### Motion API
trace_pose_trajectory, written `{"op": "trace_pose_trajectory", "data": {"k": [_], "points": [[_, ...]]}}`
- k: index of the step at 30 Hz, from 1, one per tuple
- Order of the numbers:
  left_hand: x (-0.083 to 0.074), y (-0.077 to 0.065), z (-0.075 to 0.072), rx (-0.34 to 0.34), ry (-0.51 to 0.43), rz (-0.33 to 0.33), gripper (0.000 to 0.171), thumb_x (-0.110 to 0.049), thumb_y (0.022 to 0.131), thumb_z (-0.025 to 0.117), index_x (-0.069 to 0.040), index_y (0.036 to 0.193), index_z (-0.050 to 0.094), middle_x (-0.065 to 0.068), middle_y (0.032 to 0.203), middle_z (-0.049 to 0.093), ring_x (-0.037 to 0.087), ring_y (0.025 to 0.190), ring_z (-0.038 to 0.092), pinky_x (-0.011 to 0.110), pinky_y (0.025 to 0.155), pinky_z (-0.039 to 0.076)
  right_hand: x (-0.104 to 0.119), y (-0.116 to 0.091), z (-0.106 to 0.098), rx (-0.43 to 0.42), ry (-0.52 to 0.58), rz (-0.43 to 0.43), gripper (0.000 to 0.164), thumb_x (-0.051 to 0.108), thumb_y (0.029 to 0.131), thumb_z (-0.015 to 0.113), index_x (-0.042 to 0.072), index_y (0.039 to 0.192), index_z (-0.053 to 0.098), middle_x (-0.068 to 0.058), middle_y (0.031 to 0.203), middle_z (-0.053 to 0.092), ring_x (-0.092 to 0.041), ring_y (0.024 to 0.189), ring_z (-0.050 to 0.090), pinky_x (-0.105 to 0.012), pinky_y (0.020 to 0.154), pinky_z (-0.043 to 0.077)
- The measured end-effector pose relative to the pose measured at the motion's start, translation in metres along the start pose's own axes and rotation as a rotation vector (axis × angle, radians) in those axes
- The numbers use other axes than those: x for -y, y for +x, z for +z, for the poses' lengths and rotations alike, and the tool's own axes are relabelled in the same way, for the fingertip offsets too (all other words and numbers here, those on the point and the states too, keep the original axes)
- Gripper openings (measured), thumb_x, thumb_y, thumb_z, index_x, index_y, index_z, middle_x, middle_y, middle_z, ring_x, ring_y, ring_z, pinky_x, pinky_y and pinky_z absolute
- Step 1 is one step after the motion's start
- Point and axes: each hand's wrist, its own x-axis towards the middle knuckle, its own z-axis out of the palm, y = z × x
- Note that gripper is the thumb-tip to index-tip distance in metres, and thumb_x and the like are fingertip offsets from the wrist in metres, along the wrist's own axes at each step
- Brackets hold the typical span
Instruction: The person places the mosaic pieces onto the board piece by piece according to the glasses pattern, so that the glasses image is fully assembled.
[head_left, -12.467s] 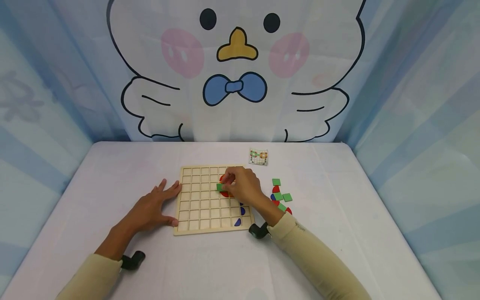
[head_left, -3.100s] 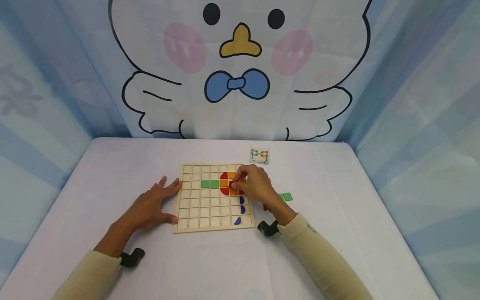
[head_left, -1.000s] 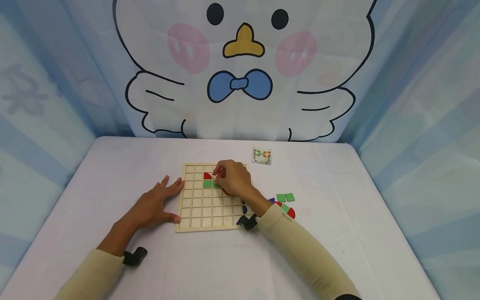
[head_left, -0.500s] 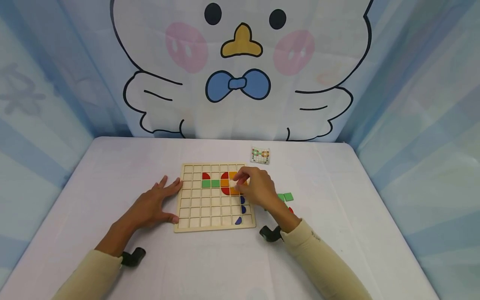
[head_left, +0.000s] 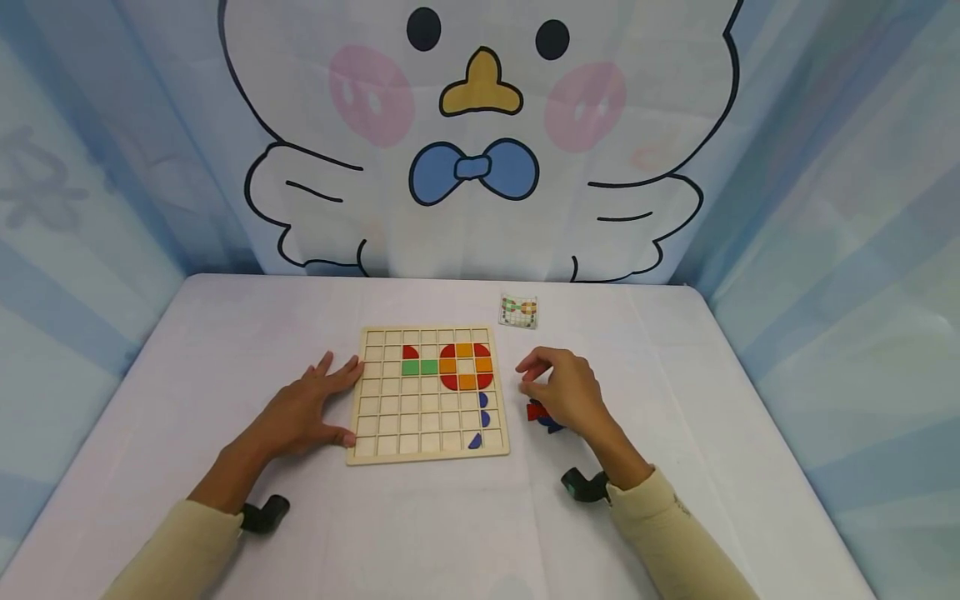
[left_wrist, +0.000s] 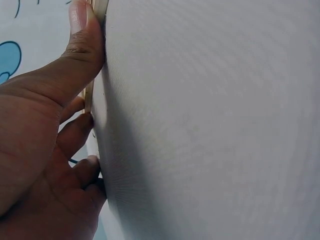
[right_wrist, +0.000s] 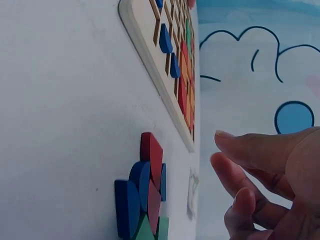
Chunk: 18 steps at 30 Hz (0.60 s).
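Right hand (head_left: 567, 389) partly hiding loose pieces (head_left: 535, 412), card (head_left: 519, 311) beyond, cartoon curtain (head_left: 472, 237) behind

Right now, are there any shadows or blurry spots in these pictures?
In the head view, light is even and the pale wooden grid board fairly sharp; in the left-wrist view, a soft grey shadow lies on the white cloth beside the bare left hand; in the right-wrist view, the small printed card looks blurred.
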Motion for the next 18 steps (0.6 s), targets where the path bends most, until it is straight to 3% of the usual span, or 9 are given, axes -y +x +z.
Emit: {"op": "trace_pose_trajectory", "data": {"k": [5,13,18], "points": [[0.0,0.0,-0.001,-0.002,-0.002,0.007,0.12,-0.047,0.07,0.096,-0.019,0.168,0.032,0.019,0.174,0.027,0.069,0.151,0.022,0.08,0.116,0.031,-0.015,-0.005,-0.007,0.005,-0.038,0.058,0.021,0.02,0.091,0.086,0.02,0.111,0.079,0.001,0.1,0.077,-0.021,0.08,0.059,-0.032,0.066,0.048],[0.0,0.0,-0.001,0.005,-0.006,0.004,0.12,-0.046,0.07,0.097,-0.019,0.168,0.032,0.018,0.175,0.027,0.069,0.152,0.021,0.08,0.117,0.03,-0.036,-0.012,-0.017,0.026,-0.101,0.093,0.024,0.022,0.09,0.087,0.02,0.113,0.08,-0.001,0.101,0.078,-0.027,0.108,0.066,-0.043,0.084,0.053],[0.001,0.0,-0.001,0.006,-0.004,0.007,0.12,-0.046,0.07,0.097,-0.019,0.168,0.032,0.017,0.175,0.028,0.069,0.152,0.021,0.08,0.117,0.03,-0.042,-0.013,-0.019,0.04,-0.147,0.106,0.021,0.022,0.091,0.086,0.019,0.111,0.08,-0.002,0.101,0.077,-0.027,0.105,0.066,-0.041,0.079,0.055]]}}
